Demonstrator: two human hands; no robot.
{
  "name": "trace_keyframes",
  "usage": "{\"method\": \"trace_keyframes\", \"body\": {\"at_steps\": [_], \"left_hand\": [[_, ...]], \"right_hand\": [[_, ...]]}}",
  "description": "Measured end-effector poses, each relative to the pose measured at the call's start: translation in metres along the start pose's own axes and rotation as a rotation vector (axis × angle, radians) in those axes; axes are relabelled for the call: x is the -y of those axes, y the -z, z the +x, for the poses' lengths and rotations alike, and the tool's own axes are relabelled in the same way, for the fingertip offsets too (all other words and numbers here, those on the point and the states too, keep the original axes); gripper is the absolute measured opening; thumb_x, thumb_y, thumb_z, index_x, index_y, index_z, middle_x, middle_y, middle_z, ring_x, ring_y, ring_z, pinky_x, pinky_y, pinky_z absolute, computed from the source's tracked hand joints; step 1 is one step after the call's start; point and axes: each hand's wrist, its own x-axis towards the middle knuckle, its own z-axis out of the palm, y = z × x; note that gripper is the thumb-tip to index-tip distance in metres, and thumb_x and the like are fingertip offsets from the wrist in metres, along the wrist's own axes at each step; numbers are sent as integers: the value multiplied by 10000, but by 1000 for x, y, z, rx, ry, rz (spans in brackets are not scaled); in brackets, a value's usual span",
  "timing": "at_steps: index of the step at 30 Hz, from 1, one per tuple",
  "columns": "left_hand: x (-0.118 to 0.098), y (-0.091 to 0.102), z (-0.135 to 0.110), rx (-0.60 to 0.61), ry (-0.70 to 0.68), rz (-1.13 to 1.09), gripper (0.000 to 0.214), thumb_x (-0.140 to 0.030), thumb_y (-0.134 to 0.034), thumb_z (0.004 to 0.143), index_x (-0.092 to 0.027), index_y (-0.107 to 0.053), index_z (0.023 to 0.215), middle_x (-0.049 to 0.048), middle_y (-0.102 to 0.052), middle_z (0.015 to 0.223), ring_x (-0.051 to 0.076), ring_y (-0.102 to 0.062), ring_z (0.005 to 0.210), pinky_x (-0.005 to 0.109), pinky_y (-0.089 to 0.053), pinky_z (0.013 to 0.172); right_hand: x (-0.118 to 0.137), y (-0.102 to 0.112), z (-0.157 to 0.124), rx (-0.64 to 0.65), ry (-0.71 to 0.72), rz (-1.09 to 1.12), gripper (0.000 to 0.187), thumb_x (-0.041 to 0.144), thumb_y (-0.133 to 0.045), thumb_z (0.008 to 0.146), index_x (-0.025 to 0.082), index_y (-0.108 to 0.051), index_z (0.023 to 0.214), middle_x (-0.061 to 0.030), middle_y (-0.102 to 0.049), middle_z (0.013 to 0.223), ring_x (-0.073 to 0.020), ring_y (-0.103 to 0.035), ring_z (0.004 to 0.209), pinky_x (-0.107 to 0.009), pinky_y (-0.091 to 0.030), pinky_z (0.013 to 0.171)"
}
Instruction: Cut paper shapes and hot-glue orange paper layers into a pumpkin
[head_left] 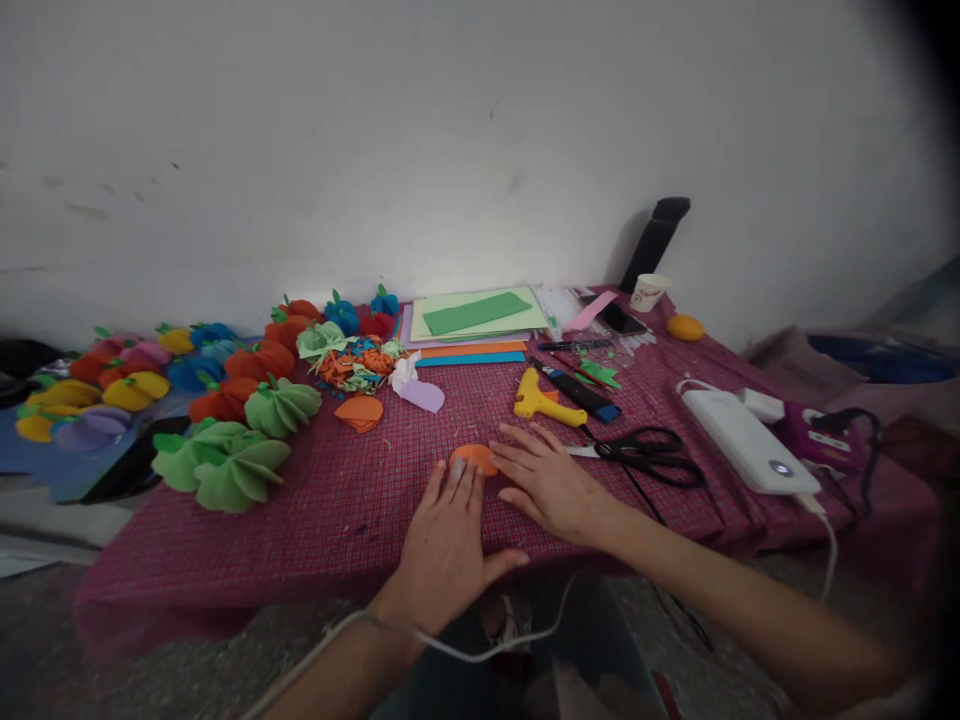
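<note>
An orange paper piece [474, 457] lies on the red checked tablecloth, partly covered by fingers. My left hand [448, 540] rests flat on its lower left part, fingers stretched out and thumb apart. From the right, my right hand [551, 485] reaches its spread fingertips to the paper's right edge. Just beyond sit a yellow glue gun [546, 400] and black-handled scissors [645, 455]. Left of the hands are a stack of orange paper shapes [360, 412] and a lilac paper shape [421, 396].
Several paper pumpkins [244, 470] crowd the left side. Paper scraps [360, 365] and coloured sheets [476, 312] lie at the back. A utility knife [577, 392], a white power bank [750, 440], a paper cup [647, 292] and a yellow fruit-like object [685, 327] are on the right. A white cable [480, 657] hangs in front.
</note>
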Motion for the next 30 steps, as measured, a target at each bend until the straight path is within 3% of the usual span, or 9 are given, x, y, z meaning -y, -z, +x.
{"method": "trace_keyframes", "body": {"at_steps": [4, 11, 17, 24, 30], "left_hand": [[-4, 1, 1, 40, 38, 16, 868, -739, -285, 744, -75, -482, 1266, 182, -432, 1370, 316, -267, 1331, 494, -173, 1086], [-7, 2, 3, 32, 48, 43, 809, -733, -336, 732, -80, -568, 1151, 219, -506, 1283, 339, -365, 1250, 510, -261, 1000], [-8, -1, 3, 15, 64, 55, 806, -743, -331, 726, -87, -593, 1114, 212, -552, 1225, 347, -367, 1238, 517, -268, 973], [-11, 2, 1, -37, 68, 49, 799, -745, -315, 730, -108, -584, 1132, 194, -587, 1178, 344, -430, 1175, 524, -273, 963], [1, 14, 4, -97, 48, 7, 706, -638, -247, 834, -116, -500, 1236, 162, -557, 1243, 300, -449, 1175, 510, -249, 995]], "right_hand": [[0, 0, 13, 56, 36, 89, 414, 380, -356, 933, 193, -487, 1279, -52, -495, 1340, -229, -197, 1356, -490, -116, 1095], [-5, -3, 28, 114, 75, 155, 443, 430, -343, 931, 190, -500, 1270, -64, -551, 1281, -235, -256, 1334, -492, -134, 1086], [-4, -7, 39, 100, 76, 110, 508, 517, -344, 905, 182, -528, 1238, -79, -562, 1268, -243, -275, 1324, -510, -151, 1071], [0, -1, 41, 68, 59, 21, 505, 561, -348, 884, 218, -603, 1153, -68, -522, 1312, -276, -190, 1351, -561, -117, 1060], [-14, 10, 29, 21, -1, 72, 441, 446, -337, 928, 206, -542, 1234, -63, -523, 1313, -243, -175, 1359, -535, -105, 1074]]}}
